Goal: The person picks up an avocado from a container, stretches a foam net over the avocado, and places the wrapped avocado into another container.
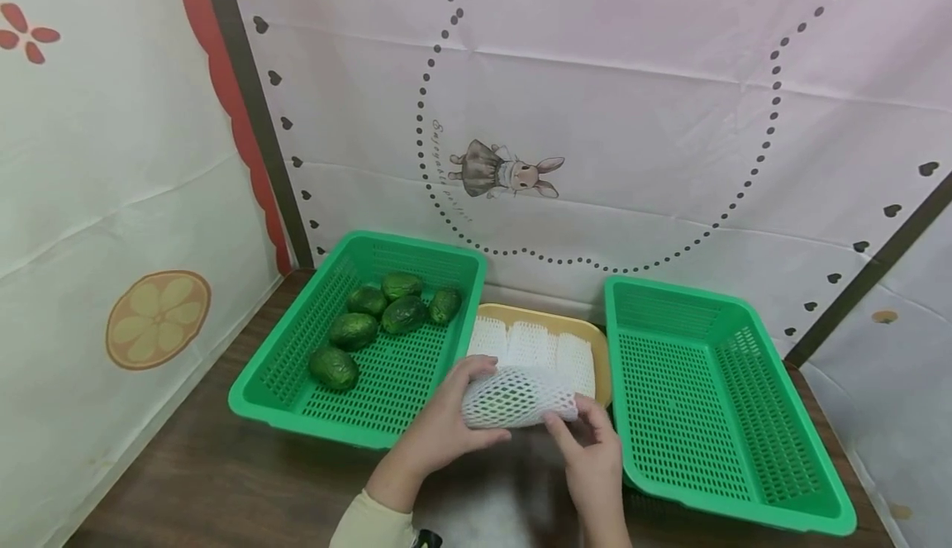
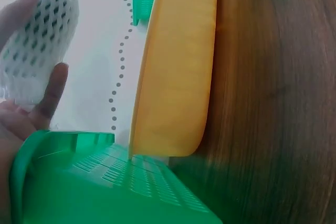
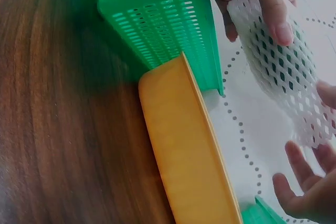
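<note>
A white foam net sleeve (image 1: 513, 397) lies level between the two hands, with a dark green avocado showing through its mesh. My left hand (image 1: 439, 424) grips the filled part, thumb on the near side and fingers on the far side. At the sleeve's other end, my right hand (image 1: 595, 453) pinches the edge between thumb and fingers. In the right wrist view the mesh (image 3: 281, 69) is stretched around the avocado and narrows toward the right hand (image 3: 310, 182). Behind the hands, a yellow tray (image 1: 602, 358) holds more white net sleeves (image 1: 531, 343), partly hidden.
On the left, a green basket (image 1: 293, 422) holds several avocados (image 1: 353, 331). Another green basket (image 1: 673, 407) stands at the right, with no fruit in it. Both flank the tray on a dark wooden table (image 1: 201, 482). A printed cloth (image 1: 632, 159) hangs behind.
</note>
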`<state>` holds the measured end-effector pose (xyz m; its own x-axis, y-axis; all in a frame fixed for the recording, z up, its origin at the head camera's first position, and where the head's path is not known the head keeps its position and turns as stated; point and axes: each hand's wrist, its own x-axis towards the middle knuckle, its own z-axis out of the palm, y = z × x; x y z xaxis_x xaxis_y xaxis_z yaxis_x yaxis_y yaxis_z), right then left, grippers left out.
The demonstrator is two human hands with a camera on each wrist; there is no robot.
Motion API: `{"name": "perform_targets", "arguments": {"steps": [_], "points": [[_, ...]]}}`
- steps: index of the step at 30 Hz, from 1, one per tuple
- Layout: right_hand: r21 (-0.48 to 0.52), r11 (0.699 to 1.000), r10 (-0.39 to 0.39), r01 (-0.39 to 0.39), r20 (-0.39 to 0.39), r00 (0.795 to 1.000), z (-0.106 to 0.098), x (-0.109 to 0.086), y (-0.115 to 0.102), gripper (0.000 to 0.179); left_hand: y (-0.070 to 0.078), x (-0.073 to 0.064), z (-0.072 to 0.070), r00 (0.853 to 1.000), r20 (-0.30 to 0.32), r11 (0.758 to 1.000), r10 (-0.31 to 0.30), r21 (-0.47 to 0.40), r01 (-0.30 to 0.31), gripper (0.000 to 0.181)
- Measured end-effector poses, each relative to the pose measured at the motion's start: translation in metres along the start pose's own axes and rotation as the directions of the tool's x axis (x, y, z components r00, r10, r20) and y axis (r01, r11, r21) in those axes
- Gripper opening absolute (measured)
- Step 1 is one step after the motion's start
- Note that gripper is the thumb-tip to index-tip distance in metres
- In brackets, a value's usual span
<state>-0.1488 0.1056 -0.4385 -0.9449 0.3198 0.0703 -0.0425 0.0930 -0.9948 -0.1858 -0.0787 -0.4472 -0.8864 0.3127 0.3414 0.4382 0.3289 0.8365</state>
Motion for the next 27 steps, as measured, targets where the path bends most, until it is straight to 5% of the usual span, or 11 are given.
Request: {"name": "perform_targets", "arguments": {"steps": [3, 7, 12, 17, 21, 24, 27], "points": [[0.132, 0.986, 0.1, -0.106, 0.048, 0.994, 0.002, 0.001, -0.001, 0.057, -0.001, -0.001, 0.0, 1.0, -0.023, 1.0, -0.015, -0.026, 0.015, 0.07], [0.25, 0.937, 0.201, -0.246, 0.191, 0.961, 0.005, -0.001, -0.001, 0.074, -0.001, -0.003, -0.001, 1.0, -0.014, 0.997, -0.01, -0.081, 0.009, 0.064], [0.404, 0.864, 0.216, -0.3, 0.242, 0.946, 0.01, -0.004, 0.001, 0.077, -0.007, -0.004, 0.001, 0.989, -0.089, 0.983, 0.117, -0.133, -0.128, 0.052], [0.525, 0.792, 0.208, -0.313, 0.251, 0.946, 0.015, -0.007, 0.002, 0.073, -0.011, -0.004, 0.0, 0.956, -0.176, 0.968, 0.235, -0.047, -0.246, 0.045], [0.598, 0.748, 0.176, -0.289, 0.241, 0.954, 0.019, -0.008, 0.004, 0.069, -0.007, -0.004, -0.002, 0.979, -0.182, 0.988, 0.092, -0.109, -0.113, 0.044], [0.643, 0.71, 0.16, -0.287, 0.25, 0.955, 0.021, -0.009, 0.005, 0.064, -0.005, -0.004, -0.003, 0.985, -0.17, 0.978, -0.029, -0.208, -0.007, 0.034], [0.664, 0.683, 0.157, -0.304, 0.273, 0.949, 0.022, -0.009, 0.005, 0.058, -0.004, -0.003, -0.004, 0.989, -0.143, 0.966, -0.038, -0.258, 0.0, 0.025]]}}
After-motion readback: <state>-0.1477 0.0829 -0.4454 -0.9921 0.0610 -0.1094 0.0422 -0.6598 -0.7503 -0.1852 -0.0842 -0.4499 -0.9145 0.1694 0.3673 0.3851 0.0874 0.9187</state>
